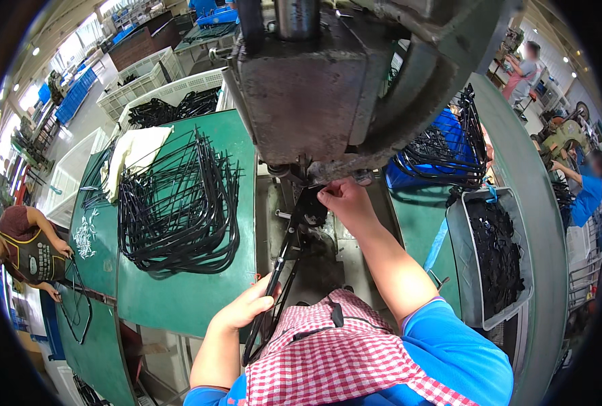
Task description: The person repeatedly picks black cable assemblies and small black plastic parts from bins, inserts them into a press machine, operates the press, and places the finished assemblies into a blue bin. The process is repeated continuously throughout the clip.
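My left hand [250, 304] is closed around a black bent-tube frame [289, 242], which slants from beside my apron up to the tooling of a press [301, 101]. The frame's upper end lies under the press head. My right hand [347, 203] is at that tooling, thumb and forefinger pinched together. Just beside those fingertips is a flat black piece [309, 206]; whether they grip it I cannot tell. On the green table [152, 304] to my left lies a large stack of similar black frames [206, 203].
A pale cloth [135, 155] and small silvery parts [85, 233] lie left of the stack. At right stand a blue bin [402, 174] with black frames and a grey bin [475, 298] of black parts. A co-worker [33, 243] handles a frame at far left; others work at right.
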